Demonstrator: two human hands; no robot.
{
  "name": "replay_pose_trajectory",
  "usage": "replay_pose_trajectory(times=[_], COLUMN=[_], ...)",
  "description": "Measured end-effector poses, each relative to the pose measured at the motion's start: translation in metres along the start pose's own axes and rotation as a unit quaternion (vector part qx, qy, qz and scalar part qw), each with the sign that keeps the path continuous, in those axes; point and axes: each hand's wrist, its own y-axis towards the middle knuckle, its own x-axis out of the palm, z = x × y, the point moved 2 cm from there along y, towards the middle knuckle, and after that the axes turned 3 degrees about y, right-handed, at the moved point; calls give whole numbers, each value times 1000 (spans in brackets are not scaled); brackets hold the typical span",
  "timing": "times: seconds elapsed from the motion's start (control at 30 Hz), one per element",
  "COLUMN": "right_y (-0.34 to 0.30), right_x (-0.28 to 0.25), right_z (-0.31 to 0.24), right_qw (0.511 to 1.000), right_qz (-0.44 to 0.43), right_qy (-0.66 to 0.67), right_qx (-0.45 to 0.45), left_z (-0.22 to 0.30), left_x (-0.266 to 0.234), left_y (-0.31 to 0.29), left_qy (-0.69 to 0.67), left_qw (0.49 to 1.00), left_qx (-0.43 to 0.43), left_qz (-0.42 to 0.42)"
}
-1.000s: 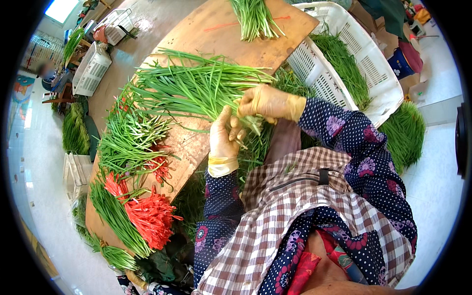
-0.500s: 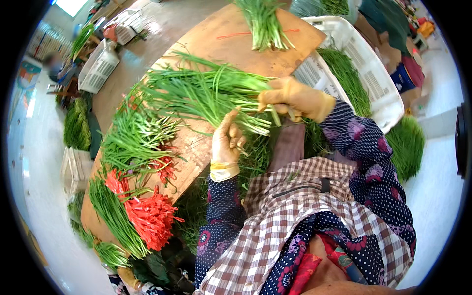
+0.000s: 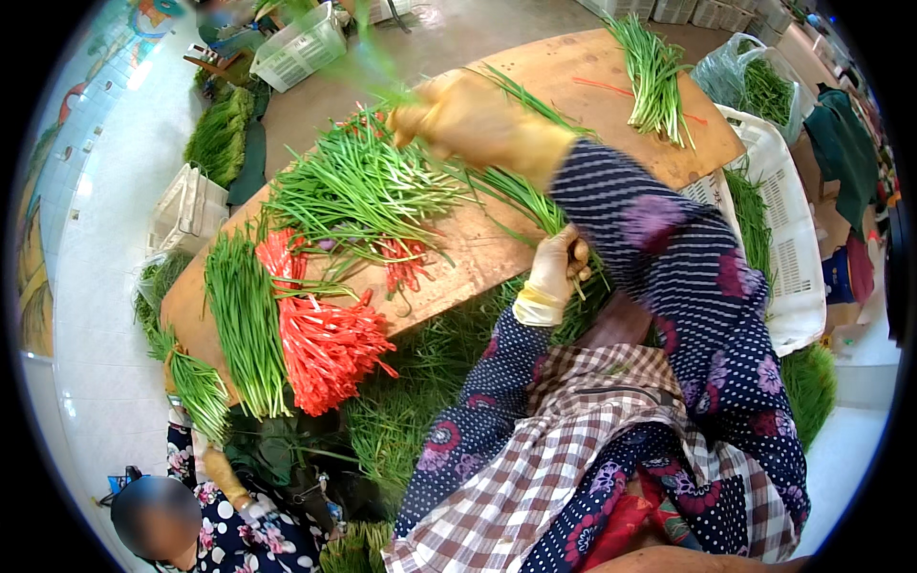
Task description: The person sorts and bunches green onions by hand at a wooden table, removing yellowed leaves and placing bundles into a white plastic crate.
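Note:
My left hand [image 3: 556,269], in a pale yellow glove, is closed round the stem ends of a bunch of green chives [image 3: 525,196] at the table's near edge. The leaves of that bunch stretch up and left, partly behind my right arm. My right hand [image 3: 478,124], gloved and smeared by motion, is raised over the table with a few blurred chive leaves [image 3: 368,72] in its fingers. Below it lies a loose pile of chives [image 3: 358,186]. A heap of red ties [image 3: 330,353] lies left of my left hand, beside a neat chive bunch [image 3: 246,320].
The wooden table [image 3: 468,277] curves across the view. Another chive bunch [image 3: 654,81] lies at its far right, near a white crate [image 3: 793,239] of greens. More chives [image 3: 411,401] heap below the near edge. A co-worker's gloved hand [image 3: 224,477] is at the lower left.
My right hand has swung left and up, away from my left hand, taking some leaves with it. My left hand keeps hold of its bunch. The view has shifted left, showing a co-worker.

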Motion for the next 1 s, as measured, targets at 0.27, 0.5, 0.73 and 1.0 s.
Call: replay_pose_trajectory(times=[0.27,0.5,0.73,1.0], right_y=[38,12,-109,-154], right_x=[89,-13,-154,-74], right_z=[94,58,144,153], right_qw=[949,959,954,898], right_qz=[-78,-61,71,-21], right_qy=[-298,-276,-220,-378], right_qx=[70,15,189,223], left_z=[-40,24,19,-18], left_x=[-124,-58,-51,-40], left_y=[80,-23,-35,-1], left_qy=[308,25,19,-21], left_qw=[884,989,980,998], left_qx=[342,144,195,51], left_qz=[-84,23,41,-8])
